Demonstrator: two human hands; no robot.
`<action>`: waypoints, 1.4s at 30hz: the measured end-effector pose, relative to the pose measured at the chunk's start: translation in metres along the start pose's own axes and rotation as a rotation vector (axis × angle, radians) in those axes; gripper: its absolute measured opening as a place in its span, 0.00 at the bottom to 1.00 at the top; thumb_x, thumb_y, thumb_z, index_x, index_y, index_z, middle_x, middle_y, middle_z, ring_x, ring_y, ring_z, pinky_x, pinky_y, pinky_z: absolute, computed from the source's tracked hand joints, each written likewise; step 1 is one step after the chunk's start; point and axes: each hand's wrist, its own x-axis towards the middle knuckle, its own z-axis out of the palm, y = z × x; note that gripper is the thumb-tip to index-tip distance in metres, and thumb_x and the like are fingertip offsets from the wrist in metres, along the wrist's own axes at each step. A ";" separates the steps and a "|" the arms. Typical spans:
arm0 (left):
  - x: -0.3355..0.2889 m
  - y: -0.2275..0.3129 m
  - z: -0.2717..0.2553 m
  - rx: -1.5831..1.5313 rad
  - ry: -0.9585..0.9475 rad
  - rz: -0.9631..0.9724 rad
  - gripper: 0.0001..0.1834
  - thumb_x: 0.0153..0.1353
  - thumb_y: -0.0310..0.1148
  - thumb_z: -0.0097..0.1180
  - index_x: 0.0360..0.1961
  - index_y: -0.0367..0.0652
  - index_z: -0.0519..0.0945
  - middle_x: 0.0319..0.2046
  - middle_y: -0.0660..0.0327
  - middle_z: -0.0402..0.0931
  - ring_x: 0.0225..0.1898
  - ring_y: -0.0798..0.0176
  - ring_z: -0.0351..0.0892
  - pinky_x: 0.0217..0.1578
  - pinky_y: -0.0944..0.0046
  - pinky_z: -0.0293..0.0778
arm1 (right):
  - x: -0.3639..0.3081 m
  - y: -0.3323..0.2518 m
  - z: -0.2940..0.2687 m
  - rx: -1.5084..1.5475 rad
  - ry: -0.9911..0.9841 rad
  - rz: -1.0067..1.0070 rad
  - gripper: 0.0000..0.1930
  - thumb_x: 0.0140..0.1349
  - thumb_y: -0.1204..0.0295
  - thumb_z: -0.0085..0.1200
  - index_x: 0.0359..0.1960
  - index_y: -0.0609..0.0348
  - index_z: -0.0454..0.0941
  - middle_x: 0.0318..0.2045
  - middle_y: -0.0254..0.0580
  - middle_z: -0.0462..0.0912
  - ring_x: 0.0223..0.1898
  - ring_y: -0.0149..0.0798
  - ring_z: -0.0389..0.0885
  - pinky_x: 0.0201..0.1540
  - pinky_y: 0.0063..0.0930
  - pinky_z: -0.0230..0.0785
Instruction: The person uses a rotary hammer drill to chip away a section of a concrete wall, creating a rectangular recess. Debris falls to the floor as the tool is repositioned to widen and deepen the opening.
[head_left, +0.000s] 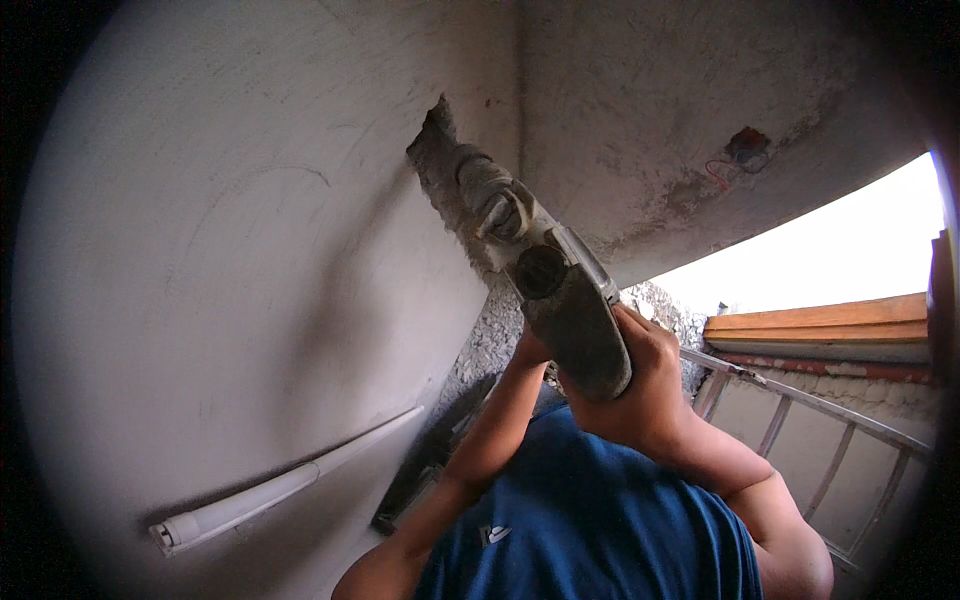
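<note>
The pale wall [200,300] carries a tube light [290,483] at eight o'clock, a rough gouge [438,178] near twelve. The left hand [531,348], behind the central power tool [583,335], has a grip I cannot tell; the right hand [650,375] clamps the tool's rear. A wired hole [748,147] sits at two, a ladder [830,408] at four.

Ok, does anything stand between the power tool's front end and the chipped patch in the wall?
Nothing visible: the front of the power tool overlaps the chipped patch, though whether it touches is unclear.
</note>
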 end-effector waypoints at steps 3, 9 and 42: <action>0.007 0.005 0.012 0.146 0.018 0.032 0.33 0.61 0.30 0.72 0.65 0.37 0.71 0.60 0.56 0.77 0.60 0.60 0.77 0.61 0.57 0.75 | 0.012 -0.003 -0.017 0.025 -0.087 0.056 0.17 0.46 0.72 0.70 0.37 0.63 0.81 0.30 0.53 0.83 0.32 0.55 0.88 0.33 0.41 0.79; 0.047 0.036 0.060 0.375 0.177 0.258 0.42 0.56 0.37 0.77 0.67 0.36 0.69 0.63 0.54 0.74 0.64 0.58 0.73 0.65 0.56 0.70 | 0.059 -0.028 -0.060 -0.048 -0.154 -0.028 0.21 0.52 0.72 0.73 0.46 0.67 0.81 0.36 0.56 0.87 0.38 0.44 0.91 0.40 0.34 0.83; 0.069 0.018 0.057 0.380 0.170 0.231 0.53 0.48 0.47 0.83 0.69 0.36 0.65 0.63 0.52 0.73 0.64 0.53 0.73 0.65 0.52 0.69 | 0.074 0.009 -0.063 -0.016 -0.078 -0.020 0.18 0.52 0.75 0.67 0.46 0.68 0.85 0.35 0.51 0.90 0.37 0.39 0.91 0.39 0.31 0.83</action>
